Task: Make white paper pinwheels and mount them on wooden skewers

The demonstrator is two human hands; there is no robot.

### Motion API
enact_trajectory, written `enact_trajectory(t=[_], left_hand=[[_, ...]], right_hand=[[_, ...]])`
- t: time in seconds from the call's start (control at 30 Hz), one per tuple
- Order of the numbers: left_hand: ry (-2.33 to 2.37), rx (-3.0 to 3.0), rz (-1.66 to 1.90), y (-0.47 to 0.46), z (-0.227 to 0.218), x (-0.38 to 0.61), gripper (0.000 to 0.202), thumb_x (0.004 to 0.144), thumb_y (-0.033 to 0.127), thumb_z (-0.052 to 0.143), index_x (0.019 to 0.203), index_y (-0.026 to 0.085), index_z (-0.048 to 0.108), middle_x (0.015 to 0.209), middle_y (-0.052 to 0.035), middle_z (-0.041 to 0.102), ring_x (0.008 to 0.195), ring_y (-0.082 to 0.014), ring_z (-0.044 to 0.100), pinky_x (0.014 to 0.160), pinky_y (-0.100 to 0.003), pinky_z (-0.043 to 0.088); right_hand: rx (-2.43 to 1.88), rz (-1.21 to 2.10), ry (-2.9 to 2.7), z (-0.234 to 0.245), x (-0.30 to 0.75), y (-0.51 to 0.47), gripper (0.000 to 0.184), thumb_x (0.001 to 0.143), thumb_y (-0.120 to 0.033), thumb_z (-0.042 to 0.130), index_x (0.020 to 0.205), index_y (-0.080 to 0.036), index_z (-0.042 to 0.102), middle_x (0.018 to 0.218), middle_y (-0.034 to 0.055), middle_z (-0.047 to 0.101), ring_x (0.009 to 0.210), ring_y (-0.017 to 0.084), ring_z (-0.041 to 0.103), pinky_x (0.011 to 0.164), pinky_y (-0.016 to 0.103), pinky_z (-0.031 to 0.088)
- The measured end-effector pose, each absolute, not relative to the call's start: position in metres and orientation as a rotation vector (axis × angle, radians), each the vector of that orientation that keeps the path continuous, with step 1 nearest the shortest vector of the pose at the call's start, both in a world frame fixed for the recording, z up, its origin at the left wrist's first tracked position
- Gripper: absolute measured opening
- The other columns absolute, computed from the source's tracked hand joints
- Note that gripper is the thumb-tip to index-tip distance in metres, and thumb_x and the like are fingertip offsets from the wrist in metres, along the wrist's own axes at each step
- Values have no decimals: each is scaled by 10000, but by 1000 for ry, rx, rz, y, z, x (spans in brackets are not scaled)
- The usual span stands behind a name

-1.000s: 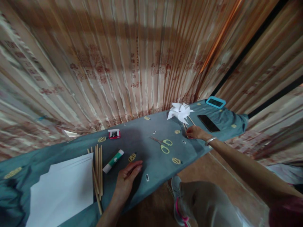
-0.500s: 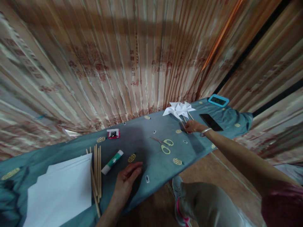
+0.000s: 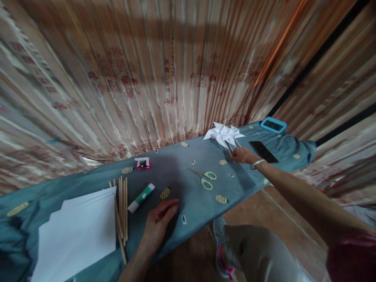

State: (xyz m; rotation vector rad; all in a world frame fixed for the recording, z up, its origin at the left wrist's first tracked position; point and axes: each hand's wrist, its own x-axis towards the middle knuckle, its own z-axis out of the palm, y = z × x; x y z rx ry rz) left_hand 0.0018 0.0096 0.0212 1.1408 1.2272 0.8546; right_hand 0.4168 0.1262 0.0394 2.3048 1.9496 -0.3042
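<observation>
My right hand [image 3: 243,155] reaches far across the blue-grey cloth-covered table [image 3: 188,196] and is closed on the wooden sticks of white paper pinwheels [image 3: 223,134] lying at the back right. A silver bangle sits on that wrist. My left hand [image 3: 160,217] rests flat near the table's front edge, fingers stretched out and holding nothing. A green and white glue stick [image 3: 141,197] lies just left of it. Green-handled scissors [image 3: 205,179] lie between my hands.
White paper sheets [image 3: 76,235] lie at the front left beside several wooden sticks [image 3: 122,211]. A small red and white box [image 3: 142,163] sits further back. A black phone [image 3: 263,151] and a teal-framed device [image 3: 273,125] lie at the right end. A striped curtain hangs behind.
My right hand has pushed the pinwheels a little further back and laid them flatter on the table. My left hand has stayed in place.
</observation>
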Motion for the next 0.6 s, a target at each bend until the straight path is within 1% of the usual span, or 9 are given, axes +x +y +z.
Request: enact_trajectory(t=[0.1,0.23,0.47,0.6], left_hand=[[1225,1134,856,10,19,2,334,599,446,727,828,210,784,822,-51,713,830,-216,622,789,-316,481],[1227,1141,852,10,19,2,333,597,452,732,822,212,783,829,-51,716,830,-219,621,781,-318,482],[1209,1170,866,10,17,2,336,615,454,722,829,204,787,831,-65,722,819,-222,623,755,-309,477],[1215,1157,851,10,18,2,336,616,460,721,830,210,787,839,-65,725,834,-228,626,769,-313,478]], right_hand=[[2303,-260,1868,43,415,125,199,780,-175,569,858,-93,733,835,174,716,912,327,674,789,392,495],[2292,-248,1830,46,413,124,180,774,-162,576,857,-115,729,809,143,717,924,303,672,806,373,491],[2282,-327,1815,46,410,127,127,736,-124,598,751,-115,724,706,123,699,800,277,687,733,348,510],[2264,-350,1785,45,409,132,122,727,-116,600,701,-131,719,671,109,692,800,277,685,723,345,518]])
